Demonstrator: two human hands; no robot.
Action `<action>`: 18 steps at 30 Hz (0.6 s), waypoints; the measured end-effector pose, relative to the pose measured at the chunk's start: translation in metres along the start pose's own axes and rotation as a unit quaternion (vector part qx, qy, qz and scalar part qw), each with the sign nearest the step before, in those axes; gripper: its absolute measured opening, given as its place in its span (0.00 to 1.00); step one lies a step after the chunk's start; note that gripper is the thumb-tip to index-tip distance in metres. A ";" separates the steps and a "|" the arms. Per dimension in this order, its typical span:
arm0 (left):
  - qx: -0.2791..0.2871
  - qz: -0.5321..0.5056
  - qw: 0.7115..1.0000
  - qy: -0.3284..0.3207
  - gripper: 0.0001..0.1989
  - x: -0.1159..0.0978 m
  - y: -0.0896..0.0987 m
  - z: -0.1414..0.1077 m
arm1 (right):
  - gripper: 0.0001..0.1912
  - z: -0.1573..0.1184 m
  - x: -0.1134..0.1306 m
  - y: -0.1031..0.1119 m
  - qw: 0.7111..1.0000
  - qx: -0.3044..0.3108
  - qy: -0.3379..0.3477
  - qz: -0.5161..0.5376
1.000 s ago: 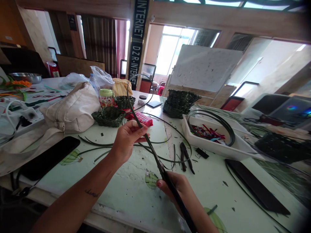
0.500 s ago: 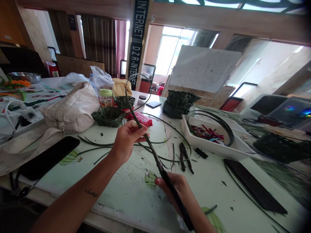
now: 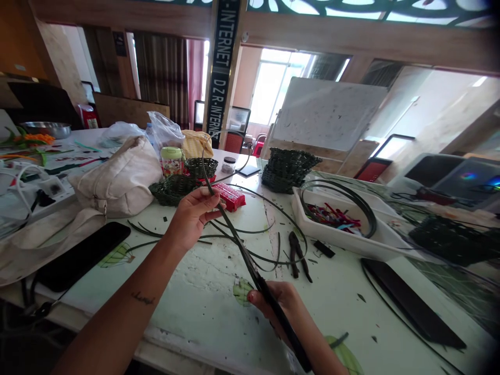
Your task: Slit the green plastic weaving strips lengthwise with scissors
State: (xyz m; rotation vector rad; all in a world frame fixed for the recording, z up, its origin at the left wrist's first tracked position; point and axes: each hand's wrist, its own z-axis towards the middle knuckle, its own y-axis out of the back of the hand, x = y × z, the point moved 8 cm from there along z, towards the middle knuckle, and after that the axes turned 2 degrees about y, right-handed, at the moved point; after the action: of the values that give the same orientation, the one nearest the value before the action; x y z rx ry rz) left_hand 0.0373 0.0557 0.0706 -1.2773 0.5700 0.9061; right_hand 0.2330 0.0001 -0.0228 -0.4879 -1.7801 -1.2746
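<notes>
My left hand pinches a long dark green strip between thumb and fingers, over the middle of the table. The strip's far part curves up and round beyond that hand. Nearer to me, my right hand is wrapped round a long black tool, perhaps a knife or scissors; its exact form is unclear. The tool's upper end meets the strip. More green strips lie in loops on the table beneath and beyond my hands.
Black pliers lie right of the strips. A white tray holds coiled strips and coloured scraps. Dark woven baskets stand behind. On the left are a beige bag and a black phone. A red packet lies beyond my left hand.
My left hand has moved left and slightly towards me, still pinching the strip. The strip's curved far end has shifted. My right hand with the black tool has barely moved.
</notes>
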 end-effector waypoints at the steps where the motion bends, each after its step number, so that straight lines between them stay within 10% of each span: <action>1: -0.010 0.003 1.000 0.001 0.10 0.000 0.002 0.000 | 0.25 0.000 -0.001 0.000 1.000 0.002 -0.003 0.000; 18: -0.016 0.044 0.999 0.008 0.09 0.014 -0.012 -0.012 | 0.25 -0.001 0.004 0.007 0.998 -0.021 0.047 -0.038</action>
State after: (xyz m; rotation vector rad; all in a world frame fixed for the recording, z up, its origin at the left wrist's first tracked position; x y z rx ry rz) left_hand 0.0562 0.0471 0.0632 -1.2974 0.6321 0.9821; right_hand 0.2361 0.0014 -0.0151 -0.3794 -1.7102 -1.3679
